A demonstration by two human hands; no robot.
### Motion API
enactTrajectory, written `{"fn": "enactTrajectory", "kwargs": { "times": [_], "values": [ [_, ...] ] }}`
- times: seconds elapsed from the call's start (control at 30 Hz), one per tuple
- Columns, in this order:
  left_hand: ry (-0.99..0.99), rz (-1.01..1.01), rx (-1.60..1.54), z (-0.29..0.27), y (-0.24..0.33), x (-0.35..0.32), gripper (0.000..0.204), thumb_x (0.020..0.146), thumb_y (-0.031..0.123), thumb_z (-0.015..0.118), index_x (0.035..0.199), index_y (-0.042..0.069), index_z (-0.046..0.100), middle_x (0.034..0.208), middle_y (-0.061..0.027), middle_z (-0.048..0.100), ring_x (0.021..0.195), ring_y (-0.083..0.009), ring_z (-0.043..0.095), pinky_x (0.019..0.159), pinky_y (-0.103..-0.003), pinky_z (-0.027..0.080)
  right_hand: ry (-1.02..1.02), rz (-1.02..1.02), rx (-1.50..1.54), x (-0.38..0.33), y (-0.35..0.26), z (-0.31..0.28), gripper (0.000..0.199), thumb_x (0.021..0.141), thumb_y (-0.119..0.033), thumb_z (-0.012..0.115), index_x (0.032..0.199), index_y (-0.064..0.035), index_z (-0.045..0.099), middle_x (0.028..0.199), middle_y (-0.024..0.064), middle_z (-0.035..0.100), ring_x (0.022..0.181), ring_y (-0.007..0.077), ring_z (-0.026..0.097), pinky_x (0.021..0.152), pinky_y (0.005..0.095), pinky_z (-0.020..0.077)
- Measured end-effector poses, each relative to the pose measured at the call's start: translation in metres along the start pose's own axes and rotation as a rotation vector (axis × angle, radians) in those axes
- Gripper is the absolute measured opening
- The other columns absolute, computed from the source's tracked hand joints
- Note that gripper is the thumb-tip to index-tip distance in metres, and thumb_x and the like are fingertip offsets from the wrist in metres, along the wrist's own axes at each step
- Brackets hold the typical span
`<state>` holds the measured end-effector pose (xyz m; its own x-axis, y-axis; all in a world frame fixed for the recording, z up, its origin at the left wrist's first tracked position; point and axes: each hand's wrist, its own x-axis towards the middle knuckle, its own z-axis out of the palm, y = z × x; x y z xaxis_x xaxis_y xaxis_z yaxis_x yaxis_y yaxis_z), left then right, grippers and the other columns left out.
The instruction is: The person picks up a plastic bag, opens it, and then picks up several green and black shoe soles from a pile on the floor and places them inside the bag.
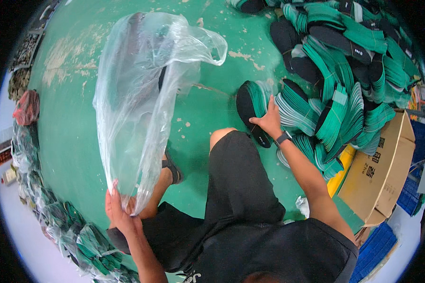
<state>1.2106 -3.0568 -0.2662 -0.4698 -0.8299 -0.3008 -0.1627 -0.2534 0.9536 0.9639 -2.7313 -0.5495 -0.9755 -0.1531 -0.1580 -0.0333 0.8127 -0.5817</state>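
Insole bundle point(246, 106), clear plastic bag point(123, 104)
Right hand point(271, 122), fingers gripping the bundle; left hand point(121, 214), fingers pinching the bag.

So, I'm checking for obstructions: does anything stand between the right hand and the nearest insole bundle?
Nothing visible does: the right hand is touching the insole bundle. The clear plastic bag is off to the left, held in the left hand.
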Motion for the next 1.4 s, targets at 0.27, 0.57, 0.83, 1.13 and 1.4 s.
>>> {"fn": "enactTrajectory", "kwargs": {
  "times": [0.27, 0.57, 0.83, 1.13, 1.4],
  "values": [
    [-0.078, 0.112, -0.111, 0.037, 0.009, 0.015, 0.032, 0.094, 0.021, 0.046, 0.12, 0.003, 0.053, 0.056, 0.0084, 0.037, 0.041, -0.0006, 0.031, 0.037, -0.018, 0.025, -0.3, -0.752, 0.332, 0.013, -0.223, -0.097, 0.116, 0.057, -0.045, 0.077, 0.14, 0.0034, 0.013, 0.132, 0.0284, 0.034, 0.121, 0.039, 0.037, 0.102, 0.0408, 0.0312],
    [-0.412, -0.082, 0.06, 0.02, 0.023, 0.018, 0.052, 0.08, 0.004, 0.056, 0.13, -0.001, 0.042, 0.07, 0.0034, 0.048, 0.052, -0.0045, 0.043, 0.045, -0.019, 0.035, -1.101, -0.231, 0.668, 0.053, -0.371, 0.024, 0.053, 0.069, -0.032, 0.074, 0.106, 0.0013, 0.056, 0.092, 0.0095, 0.064, 0.077, 0.0165, 0.062, 0.069, 0.0301, 0.0497],
    [-0.412, -0.168, -0.198, 0.007, 0.025, 0.002, 0.056, 0.085, 0.012, 0.051, 0.131, -0.01, 0.029, 0.078, -0.0168, 0.059, 0.045, -0.0139, 0.05, 0.045, -0.026, 0.043, -0.394, -0.162, 1.006, 0.143, -0.461, 0.051, 0.055, 0.081, -0.048, 0.06, 0.104, 0.0026, 0.057, 0.102, 0.016, 0.06, 0.101, 0.0263, 0.054, 0.088, 0.039, 0.0415],
    [-0.358, 0.058, 0.373, 0.005, 0.117, -0.022, 0.044, 0.086, 0.019, 0.053, 0.124, -0.002, 0.047, 0.105, -0.0157, 0.057, 0.094, -0.0286, 0.053, 0.08, -0.037, 0.045, -0.544, -0.993, -0.519, 0.37, -0.378, -0.104, 0.064, 0.085, -0.062, 0.038, 0.125, -0.0134, 0.051, 0.12, 0.0148, 0.056, 0.111, 0.0316, 0.05, 0.096, 0.0391, 0.0365],
    [-0.207, 0.162, 0.978, 0.006, 0.053, 0.015, 0.039, 0.082, 0.023, 0.057, 0.112, 0.0, 0.056, 0.1, -0.0198, 0.06, 0.084, -0.0356, 0.057, 0.071, -0.043, 0.046, -0.313, -1.032, -0.163, 0.275, -0.197, -0.214, 0.054, 0.081, -0.036, 0.06, 0.123, -0.004, 0.048, 0.106, 0.0171, 0.06, 0.096, 0.0317, 0.057, 0.085, 0.0394, 0.0456]
  ]
}}
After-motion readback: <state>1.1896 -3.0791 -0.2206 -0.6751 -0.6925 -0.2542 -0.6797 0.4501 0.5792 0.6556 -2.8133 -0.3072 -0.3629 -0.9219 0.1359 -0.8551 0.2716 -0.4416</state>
